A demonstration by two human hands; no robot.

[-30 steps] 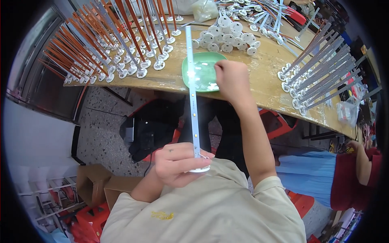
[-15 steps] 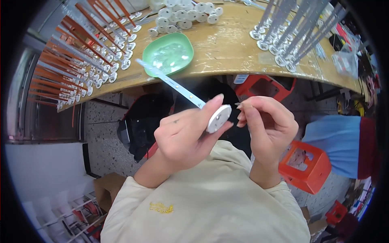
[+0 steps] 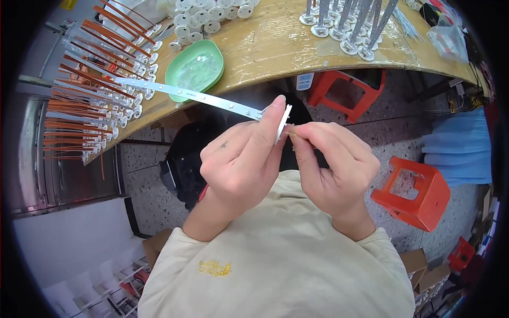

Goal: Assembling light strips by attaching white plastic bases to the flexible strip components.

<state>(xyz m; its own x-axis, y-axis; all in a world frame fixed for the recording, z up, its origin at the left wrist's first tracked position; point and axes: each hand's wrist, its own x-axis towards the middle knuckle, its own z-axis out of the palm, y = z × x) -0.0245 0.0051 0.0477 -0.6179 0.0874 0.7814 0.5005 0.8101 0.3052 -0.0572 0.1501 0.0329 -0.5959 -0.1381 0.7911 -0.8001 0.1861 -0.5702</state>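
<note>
My left hand point(image 3: 238, 159) grips a round white disc point(image 3: 284, 121) between thumb and fingers, its edge turned almost toward me. From the disc a long, thin pale LED strip point(image 3: 204, 98) runs out to the upper left, dotted with small square lights. My right hand point(image 3: 339, 161) is closed in a pinch right at the other face of the disc. What sits between those fingertips is too small to make out. Beyond the strip, a green bowl point(image 3: 218, 76) on the table holds small clear pieces.
The brown table point(image 3: 270, 50) curves across the top. White discs with orange and grey strips point(image 3: 101, 124) crowd its left end. Bare white discs point(image 3: 212, 26) are heaped behind the bowl. Grey strips on discs point(image 3: 352, 40) stand at right. Red stools point(image 3: 432, 204) are on the floor.
My right hand has moved left, up to the disc. The disc has turned more edge-on, and its strip lies flatter, reaching farther left. The whole view has shifted a little.
</note>
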